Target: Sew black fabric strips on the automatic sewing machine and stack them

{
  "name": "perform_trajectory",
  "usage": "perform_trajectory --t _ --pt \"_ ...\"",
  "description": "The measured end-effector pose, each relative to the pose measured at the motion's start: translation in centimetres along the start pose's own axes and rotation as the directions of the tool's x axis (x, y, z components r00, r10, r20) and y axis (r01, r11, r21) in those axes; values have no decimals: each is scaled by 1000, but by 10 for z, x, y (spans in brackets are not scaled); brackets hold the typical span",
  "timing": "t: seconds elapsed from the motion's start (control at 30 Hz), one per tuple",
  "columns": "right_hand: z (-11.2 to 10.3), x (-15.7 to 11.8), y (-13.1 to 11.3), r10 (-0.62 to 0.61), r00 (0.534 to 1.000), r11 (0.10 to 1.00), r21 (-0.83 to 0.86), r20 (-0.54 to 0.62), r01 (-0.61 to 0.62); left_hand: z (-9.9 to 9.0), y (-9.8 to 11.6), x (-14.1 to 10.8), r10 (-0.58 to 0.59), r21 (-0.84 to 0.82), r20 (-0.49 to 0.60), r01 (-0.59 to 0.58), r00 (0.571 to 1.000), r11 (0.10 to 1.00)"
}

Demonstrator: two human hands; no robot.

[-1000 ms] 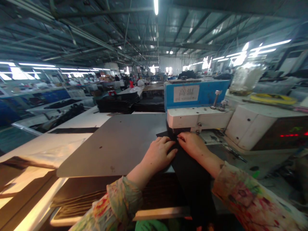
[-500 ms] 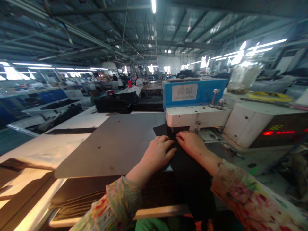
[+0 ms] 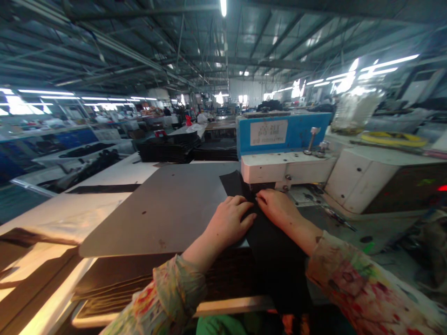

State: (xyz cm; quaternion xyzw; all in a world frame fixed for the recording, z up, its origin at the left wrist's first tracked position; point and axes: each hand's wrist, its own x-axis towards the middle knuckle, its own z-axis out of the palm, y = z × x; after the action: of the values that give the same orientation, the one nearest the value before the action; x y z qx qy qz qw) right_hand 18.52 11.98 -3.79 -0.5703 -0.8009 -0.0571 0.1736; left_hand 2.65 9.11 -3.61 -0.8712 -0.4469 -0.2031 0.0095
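A black strip (image 3: 279, 260) lies under the nose of the machine (image 3: 289, 167), its short far end poking out just left of the machine and its long near end hanging down in front of the machine, towards the wearer. The left hand (image 3: 232, 218) rests on the strip, near the machine's nose on the left, palm down; its grip is apart, the thumb stretched away from the bent fingers. The right hand (image 3: 277, 207) is just beneath the front of the machine, its bent fingertips on the strip next to the left hand's; thumb and forefinger are close together, but I cannot tell whether that grip has cloth pinched in it. Both wrists come out of flowered sleeves (image 3: 359, 279). A grey plate (image 3: 157, 209) spreads left of the machine, with brown sheets (image 3: 115, 286) stacked below it, nearer the wearer than the machine. A pale bench (image 3: 115, 204) shows farther left of the machine, a narrow dark band (image 3: 103, 189) lying across it. Beyond the machine on the left sit piles of black pieces (image 3: 171, 148). A blue panel (image 3: 268, 133) with a white label stands along the machine's top. At the machine's right end are a clear jar (image 3: 358, 109) and a yellow ring (image 3: 393, 138).
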Motion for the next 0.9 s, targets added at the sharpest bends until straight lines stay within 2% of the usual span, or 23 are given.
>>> perform_trajectory --t 0.67,0.9 --pt "2 -1 1 -7 1000 1000 -9 -7 7 0 -1 0 -7 -16 4 7 1000 1000" --pt "-3 -1 -2 7 1000 1000 -19 11 -6 -2 0 -1 1 -19 1 -1 1000 1000"
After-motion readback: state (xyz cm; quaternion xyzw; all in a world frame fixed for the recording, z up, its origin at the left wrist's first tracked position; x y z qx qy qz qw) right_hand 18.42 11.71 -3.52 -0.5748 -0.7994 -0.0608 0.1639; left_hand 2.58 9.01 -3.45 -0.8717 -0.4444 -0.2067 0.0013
